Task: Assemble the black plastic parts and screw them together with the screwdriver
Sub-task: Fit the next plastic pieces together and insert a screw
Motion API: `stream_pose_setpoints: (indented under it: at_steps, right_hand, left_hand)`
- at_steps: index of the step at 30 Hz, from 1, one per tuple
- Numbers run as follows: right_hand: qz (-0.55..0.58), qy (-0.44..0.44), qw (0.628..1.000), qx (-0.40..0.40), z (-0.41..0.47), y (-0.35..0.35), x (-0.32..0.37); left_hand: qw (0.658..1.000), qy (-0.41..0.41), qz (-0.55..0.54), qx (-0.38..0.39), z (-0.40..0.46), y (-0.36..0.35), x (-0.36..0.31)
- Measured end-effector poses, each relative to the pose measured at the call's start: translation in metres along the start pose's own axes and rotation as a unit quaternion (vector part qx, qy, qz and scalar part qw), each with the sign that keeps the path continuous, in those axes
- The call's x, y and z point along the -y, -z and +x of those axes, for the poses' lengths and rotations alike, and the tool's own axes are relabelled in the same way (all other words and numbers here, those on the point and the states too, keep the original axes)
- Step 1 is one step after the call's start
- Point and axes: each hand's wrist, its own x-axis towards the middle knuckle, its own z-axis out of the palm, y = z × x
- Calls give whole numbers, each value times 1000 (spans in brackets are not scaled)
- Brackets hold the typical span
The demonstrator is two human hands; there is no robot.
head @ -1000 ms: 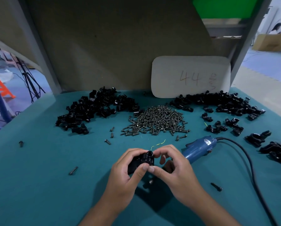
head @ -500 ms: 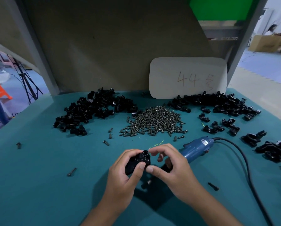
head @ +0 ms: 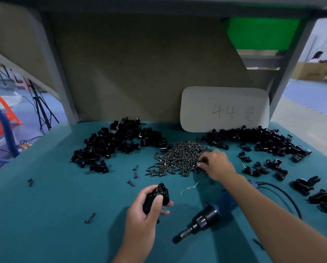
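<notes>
My left hand (head: 141, 211) grips a joined pair of black plastic parts (head: 156, 197) above the near middle of the teal table. My right hand (head: 215, 164) reaches out over the right edge of the screw pile (head: 179, 158), its fingertips curled down into the screws; whether it pinches one is hidden. The blue electric screwdriver (head: 206, 217) lies on the table under my right forearm, its black tip pointing near-left.
Black parts lie in a heap at the back left (head: 117, 143) and another at the back right (head: 259, 141), with more near the right edge (head: 322, 198). Loose screws (head: 89, 218) dot the table. The screwdriver's cable (head: 284, 192) loops right. A white card (head: 225, 109) leans behind.
My right hand left the black parts and reached forward to the screw pile. My left hand keeps the parts alone. The camera view tilted up.
</notes>
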Motion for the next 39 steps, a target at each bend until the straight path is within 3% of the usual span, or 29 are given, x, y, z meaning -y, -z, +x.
stream_pose_setpoints:
  at_steps: [15,20,29,31,35,39]
  right_hand:
    - [-95,0,995,-23,-2,-5,18]
    - [66,-5,995,-79,-5,5,8]
    - [204,17,974,-97,-41,23,16]
    - [307,8,947,-97,-59,27,25]
    - [544,5,839,-28,-107,27,39]
    - [538,87,838,-21,-149,17,51]
  left_hand:
    - [999,5,36,16,0,1,5]
    - [1000,17,25,6,1,-1,4]
    - [999,20,31,10,1,0,6]
    - [999,20,26,7,1,0,5]
    - [1000,18,17,-3,1,-2,3]
    - [1000,10,20,-1,1,-2,1]
